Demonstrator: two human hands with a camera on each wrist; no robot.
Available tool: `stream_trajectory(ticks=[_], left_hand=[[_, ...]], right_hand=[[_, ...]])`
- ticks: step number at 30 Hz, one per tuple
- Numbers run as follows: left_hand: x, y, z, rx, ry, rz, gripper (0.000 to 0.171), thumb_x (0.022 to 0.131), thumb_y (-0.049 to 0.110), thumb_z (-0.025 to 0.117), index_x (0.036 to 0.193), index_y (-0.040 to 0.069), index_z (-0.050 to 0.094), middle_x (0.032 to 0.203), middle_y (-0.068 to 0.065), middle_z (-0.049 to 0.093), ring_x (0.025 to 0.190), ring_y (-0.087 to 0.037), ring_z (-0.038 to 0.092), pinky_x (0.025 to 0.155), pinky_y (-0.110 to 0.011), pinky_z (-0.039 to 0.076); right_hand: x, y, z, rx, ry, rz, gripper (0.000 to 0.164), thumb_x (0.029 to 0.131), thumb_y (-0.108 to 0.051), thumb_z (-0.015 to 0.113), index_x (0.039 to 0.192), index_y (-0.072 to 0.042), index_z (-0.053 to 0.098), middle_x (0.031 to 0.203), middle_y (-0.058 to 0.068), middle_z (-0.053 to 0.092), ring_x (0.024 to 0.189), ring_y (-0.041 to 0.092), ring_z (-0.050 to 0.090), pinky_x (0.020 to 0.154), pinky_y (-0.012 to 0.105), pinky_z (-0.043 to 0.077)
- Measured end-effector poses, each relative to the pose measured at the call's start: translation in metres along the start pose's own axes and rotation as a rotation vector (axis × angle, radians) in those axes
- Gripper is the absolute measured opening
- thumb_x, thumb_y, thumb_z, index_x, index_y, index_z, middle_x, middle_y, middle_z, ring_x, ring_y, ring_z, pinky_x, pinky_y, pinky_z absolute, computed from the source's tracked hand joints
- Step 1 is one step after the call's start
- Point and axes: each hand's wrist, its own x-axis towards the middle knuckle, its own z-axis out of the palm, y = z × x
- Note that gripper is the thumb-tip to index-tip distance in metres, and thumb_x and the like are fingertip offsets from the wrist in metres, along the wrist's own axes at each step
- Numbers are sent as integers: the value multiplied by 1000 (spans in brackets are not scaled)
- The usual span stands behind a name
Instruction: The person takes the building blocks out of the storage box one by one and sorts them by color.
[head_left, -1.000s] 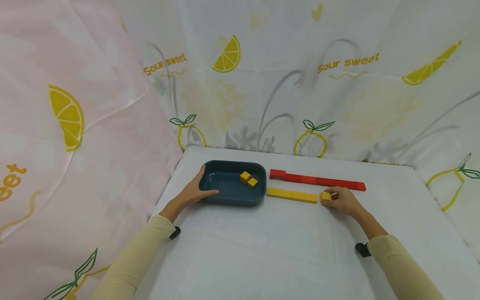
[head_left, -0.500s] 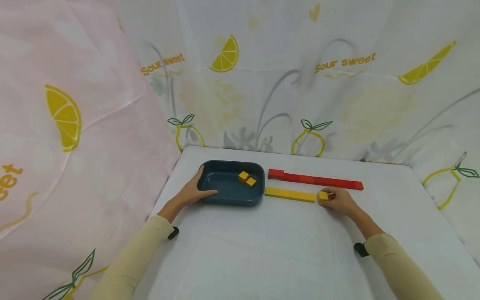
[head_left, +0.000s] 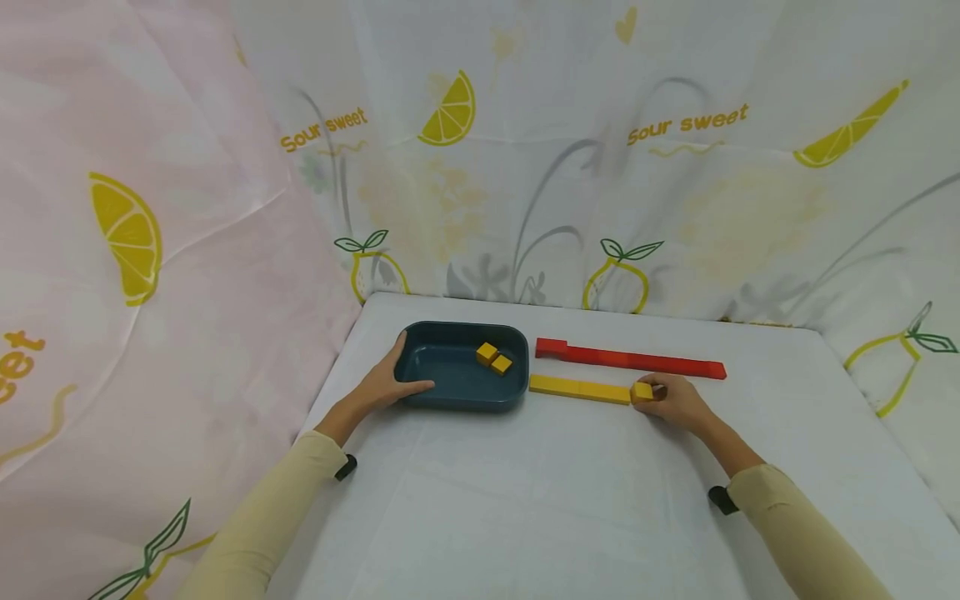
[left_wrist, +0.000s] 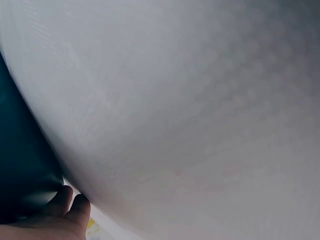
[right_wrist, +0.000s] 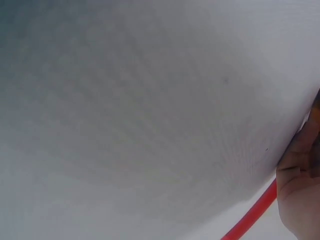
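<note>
My left hand (head_left: 378,383) holds the left end of a dark teal baking dish (head_left: 465,404). Its thumb lies at the front left corner and its fingers along the left side. Two yellow cubes (head_left: 487,353) lie in the dish, toward its right. My right hand (head_left: 678,402) pinches another yellow block (head_left: 642,392) at the right end of a flat yellow strip of blocks (head_left: 581,389). Block and strip appear to touch. The right wrist view shows the right fingers (right_wrist: 300,150) at the edge, their tips cut off.
Behind the yellow strip runs a long row of red blocks (head_left: 630,358), with a taller red block (head_left: 551,347) at its left end. A white cloth (head_left: 525,500) covers the table. Patterned curtains (head_left: 480,192) hang at the back and left.
My right hand has shifted slightly left with the yellow block, narrowing the gap to the yellow strip. The left hand keeps its hold on the dish. The head view has turned a little.
</note>
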Motion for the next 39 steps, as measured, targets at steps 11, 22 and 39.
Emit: stream_trajectory(ticks=[11,22,39], left_hand=[[-1,0,0,-2,1,0,125,75,64,75,159,28,-9,168,-10,2,152,-39,13,118,-62,22],[-1,2,-1,-10,0,2,126,73,66,76,159,29,-9,168,-9,2,152,-38,12,118,-62,21],[0,1,-1,-18,-2,4,126,74,66,75,159,30,-9,168,-8,2,153,-38,11,118,-62,21]], right_hand=[[1,-1,-1,-4,-12,-20,51,84,-23,79,126,0,61,116,20,62,97,31,56,81,36,55],[0,-1,2,20,1,-12,52,84,-22,79,127,0,61,114,19,63,97,29,56,84,38,56],[0,-4,2,32,-13,11,52,85,-22,79,128,0,60,117,20,62,97,29,56,85,39,56]])
